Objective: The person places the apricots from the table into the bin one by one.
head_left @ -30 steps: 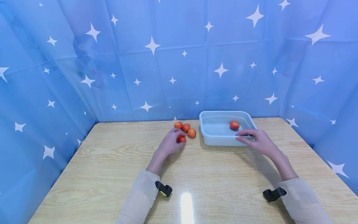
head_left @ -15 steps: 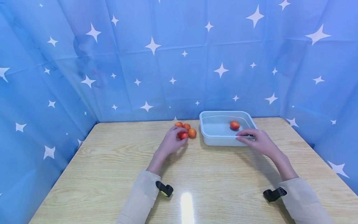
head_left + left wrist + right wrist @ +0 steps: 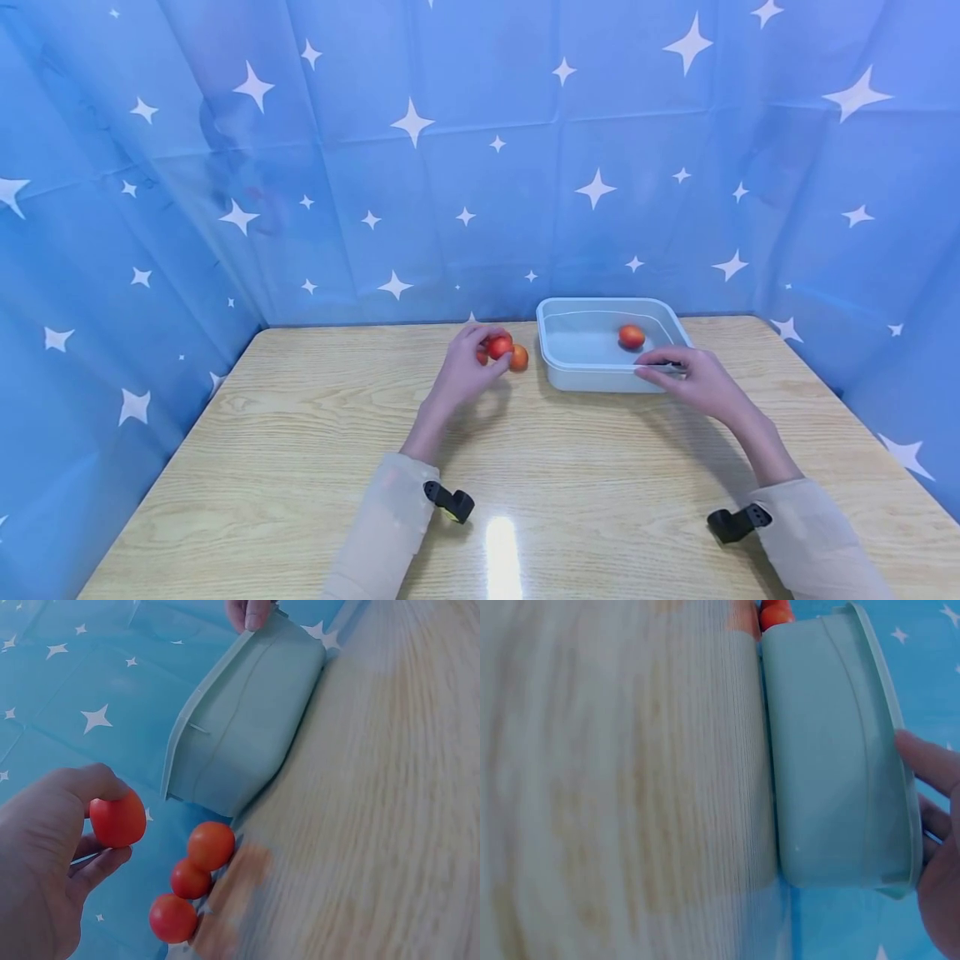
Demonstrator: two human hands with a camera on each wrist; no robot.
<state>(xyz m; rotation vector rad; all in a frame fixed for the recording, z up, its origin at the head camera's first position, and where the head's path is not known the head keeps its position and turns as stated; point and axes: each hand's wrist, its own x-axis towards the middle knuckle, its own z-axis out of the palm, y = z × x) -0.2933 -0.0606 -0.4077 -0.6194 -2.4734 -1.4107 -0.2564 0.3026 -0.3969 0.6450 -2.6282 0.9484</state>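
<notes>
"So, what has the left hand (image 3: 465, 371) got?"

"One round red fruit (image 3: 118, 819), thumb and fingers clamped on it. It's held up toward the far edge of the table (image 3: 525, 467), apart from the three loose fruits (image 3: 190, 878)."

"And where do those sit?"

"Close together by the table's far edge, just left of the pale blue box (image 3: 592, 380). Two look to be touching; I can't tell about the third. Only a narrow strip of wood separates the nearest from the box's left wall."

"The right hand (image 3: 701, 383)?"

"At the box's near right corner, fingers pinching the rim. Inside the box another fruit (image 3: 632, 337) lies toward the right, with a broad stretch of floor to its left."

"How much space to work?"

"Wide in front: wood runs from the box's near wall to between the sleeves (image 3: 382, 525), and a broad span stretches out to the table's left edge. Behind, it's tight; the starry blue curtain (image 3: 337, 167) hangs right at the far edge. Right of the box, a smaller span of wood reaches the right edge."
</notes>
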